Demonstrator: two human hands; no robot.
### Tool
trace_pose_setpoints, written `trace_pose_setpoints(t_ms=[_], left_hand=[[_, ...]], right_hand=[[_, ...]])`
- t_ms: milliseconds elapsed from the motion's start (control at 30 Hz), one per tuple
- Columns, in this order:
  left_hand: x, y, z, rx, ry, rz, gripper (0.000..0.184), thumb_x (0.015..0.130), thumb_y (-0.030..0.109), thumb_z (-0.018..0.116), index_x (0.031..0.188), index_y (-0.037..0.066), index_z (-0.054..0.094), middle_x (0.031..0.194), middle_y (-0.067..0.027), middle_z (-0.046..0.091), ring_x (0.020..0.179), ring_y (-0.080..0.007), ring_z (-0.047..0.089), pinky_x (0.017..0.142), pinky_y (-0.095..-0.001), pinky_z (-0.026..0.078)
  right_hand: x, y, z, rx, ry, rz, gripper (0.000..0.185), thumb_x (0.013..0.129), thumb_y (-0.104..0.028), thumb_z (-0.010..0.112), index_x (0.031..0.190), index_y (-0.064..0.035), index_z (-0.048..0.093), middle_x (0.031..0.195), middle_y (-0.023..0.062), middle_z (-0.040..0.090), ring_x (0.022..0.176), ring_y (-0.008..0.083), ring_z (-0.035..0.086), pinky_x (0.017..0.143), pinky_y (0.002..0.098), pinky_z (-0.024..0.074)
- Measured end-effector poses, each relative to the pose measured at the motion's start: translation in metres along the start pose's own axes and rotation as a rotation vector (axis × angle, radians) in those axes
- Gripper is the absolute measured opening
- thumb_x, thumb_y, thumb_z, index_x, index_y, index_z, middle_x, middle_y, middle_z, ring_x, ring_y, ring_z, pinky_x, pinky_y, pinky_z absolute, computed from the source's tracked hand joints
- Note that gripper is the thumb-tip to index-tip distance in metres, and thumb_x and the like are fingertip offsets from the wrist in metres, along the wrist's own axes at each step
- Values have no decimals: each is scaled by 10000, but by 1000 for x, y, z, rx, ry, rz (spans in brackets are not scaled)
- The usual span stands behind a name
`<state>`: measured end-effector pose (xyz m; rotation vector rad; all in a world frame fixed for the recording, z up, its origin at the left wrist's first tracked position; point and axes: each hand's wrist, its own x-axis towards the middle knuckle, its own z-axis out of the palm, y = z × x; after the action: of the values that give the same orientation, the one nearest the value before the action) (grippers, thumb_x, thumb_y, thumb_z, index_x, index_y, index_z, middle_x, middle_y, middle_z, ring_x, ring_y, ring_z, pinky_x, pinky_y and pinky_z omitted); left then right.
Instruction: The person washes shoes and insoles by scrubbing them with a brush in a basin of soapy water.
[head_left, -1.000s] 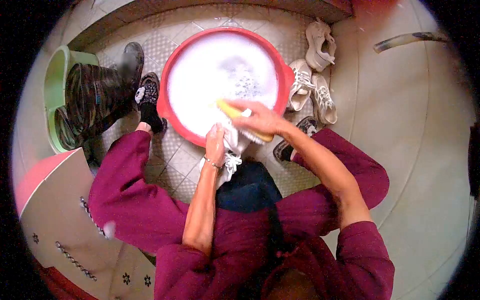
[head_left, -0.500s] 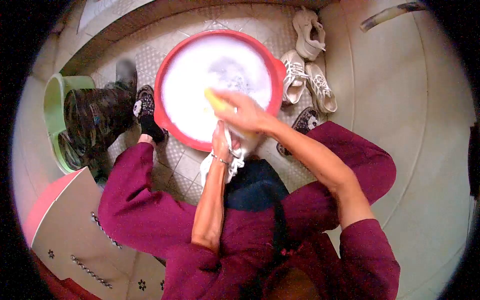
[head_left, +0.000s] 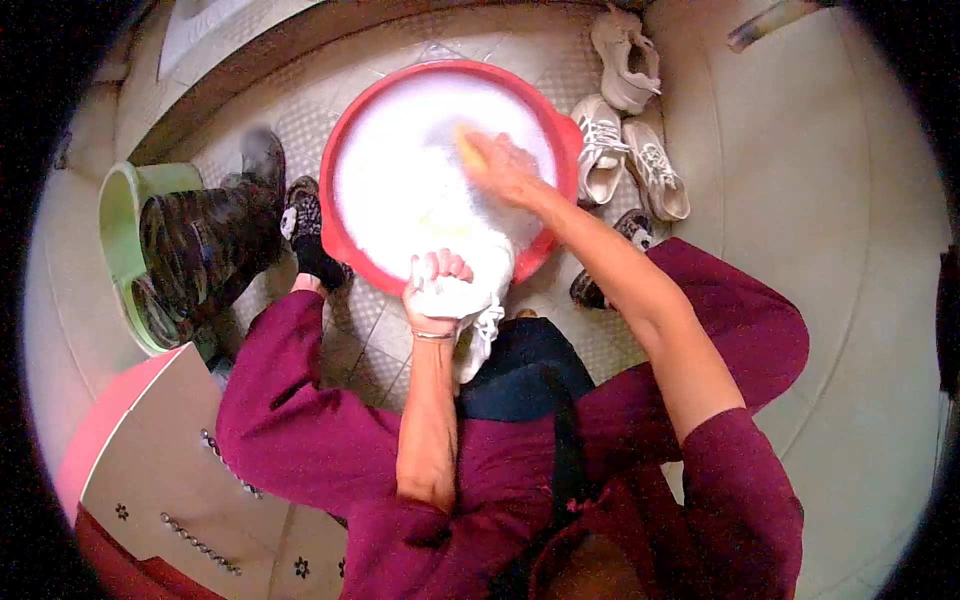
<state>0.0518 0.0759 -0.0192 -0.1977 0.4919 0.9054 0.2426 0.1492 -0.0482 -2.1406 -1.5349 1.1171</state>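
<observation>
My left hand [head_left: 438,290] is turned palm up at the near rim of a red basin [head_left: 335,222]. Its fingers are curled round a white shoe [head_left: 490,275], whose laces hang down on the near side; glare washes out much of its outline. White suds [head_left: 385,170] fill the basin. Over the suds on the right side, my right hand [head_left: 507,172] grips a yellow brush [head_left: 468,148]. Motion blurs the brush, and its bristles cannot be made out.
Several white shoes [head_left: 655,170] stand on the tiled floor right of the basin. On the left, dark camouflage cloth [head_left: 205,240] hangs over a green tub [head_left: 120,215]. A pale cabinet with a pink edge [head_left: 115,410] stands at lower left. A wall [head_left: 780,200] rises on the right.
My right hand has moved up and away from the left hand with the brush, over the suds. My left hand has rolled palm up, and more of the white shoe shows.
</observation>
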Motion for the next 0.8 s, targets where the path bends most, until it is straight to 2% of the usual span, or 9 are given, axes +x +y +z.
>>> trace_pose_setpoints(t_ms=[167,233,267,367,467,500,567,733,800], left_hand=[[1,1,-5,-73,-13,70,358,866,288,401,558,113,350,591,-15,290,631,-157,299,593,-286,290],[0,2,-7,-92,-1,76,369,869,284,396,546,114,345,584,-18,291,616,-154,297,579,-285,289],[1,1,-8,-115,-1,87,380,871,280,391,534,114,340,578,-21,291,602,-151,295,565,-283,287],[7,4,-16,-147,-53,35,396,875,291,392,519,131,327,567,-33,307,579,-140,311,532,-295,289],[17,10,-64,-158,-365,-60,331,889,313,361,635,114,438,686,-78,444,650,-157,428,552,-329,369],[10,-5,9,67,558,124,279,887,327,365,896,91,514,868,-109,530,797,-219,529,696,-363,452],[0,-9,-19,277,514,198,346,886,322,364,1093,64,466,1003,-109,530,895,-253,544,815,-375,446],[10,-14,-12,626,483,305,342,889,301,361,1083,43,472,975,-95,535,852,-225,553,762,-353,467],[14,-24,18,804,547,319,318,902,264,375,961,-7,530,834,-56,544,733,-166,535,637,-301,458]], right_hand=[[15,51,34,-514,141,9,576,680,-352,593,1210,-178,448,1104,258,483,962,363,530,845,405,422],[10,43,19,-131,-361,3,570,681,-310,598,1215,-173,456,1140,205,497,1010,320,521,869,381,414],[3,48,31,-41,-109,-47,594,679,-288,610,1229,-131,450,1144,165,518,1040,281,514,897,361,398],[-24,12,-3,495,-147,-255,649,670,-287,633,1248,-78,425,1156,173,512,1054,278,503,922,349,376],[-76,-34,-13,463,-313,-382,660,671,-307,634,1244,-55,426,1140,190,496,1017,298,509,908,363,378],[-92,-48,-8,427,-307,-445,646,683,-316,619,1246,-64,427,1101,209,499,983,321,518,883,375,392],[-113,-78,-23,237,-477,-350,641,715,-331,603,1283,-118,395,973,205,507,955,334,512,815,379,398],[-96,-94,-13,87,-329,-220,598,701,-364,541,1259,-180,430,956,237,487,861,389,518,742,425,415],[-62,-76,-12,63,-292,-173,585,704,-358,532,1252,-174,438,973,244,485,867,389,521,746,429,417]])
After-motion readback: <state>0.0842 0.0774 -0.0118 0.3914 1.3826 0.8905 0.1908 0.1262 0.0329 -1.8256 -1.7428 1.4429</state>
